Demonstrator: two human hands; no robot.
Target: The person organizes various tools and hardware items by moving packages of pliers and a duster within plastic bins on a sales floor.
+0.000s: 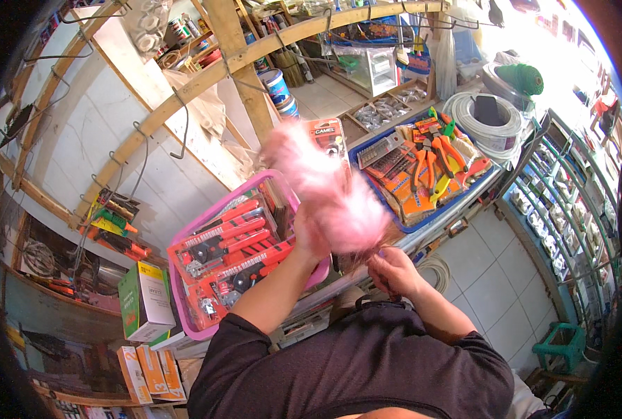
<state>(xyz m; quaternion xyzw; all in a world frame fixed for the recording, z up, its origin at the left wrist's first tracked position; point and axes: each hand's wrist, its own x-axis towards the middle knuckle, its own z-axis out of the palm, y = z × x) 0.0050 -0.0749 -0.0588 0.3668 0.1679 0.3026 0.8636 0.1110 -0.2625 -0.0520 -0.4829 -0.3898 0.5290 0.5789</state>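
A pink fluffy duster (353,209), blurred and with brown strands at its near end, slants in front of me above the gap between two baskets. My right hand (395,269) is closed around that brown near end. Against the left side of the fluff rests my left hand (311,234); its fingers are mostly hidden behind the duster. Below my left forearm lies a pink basket (178,293) full of red-and-black packaged tools (234,244). Beyond my right hand sits a blue tray (412,227) with orange-handled pliers (423,167) and other tools.
Coils of white cable (475,119) and green cord (521,79) stand at the far right. A curved wooden rail (269,45) with wire hooks crosses ahead. Boxes (147,304) stand at left. A metal rack (562,202) and green stool (561,347) are at right.
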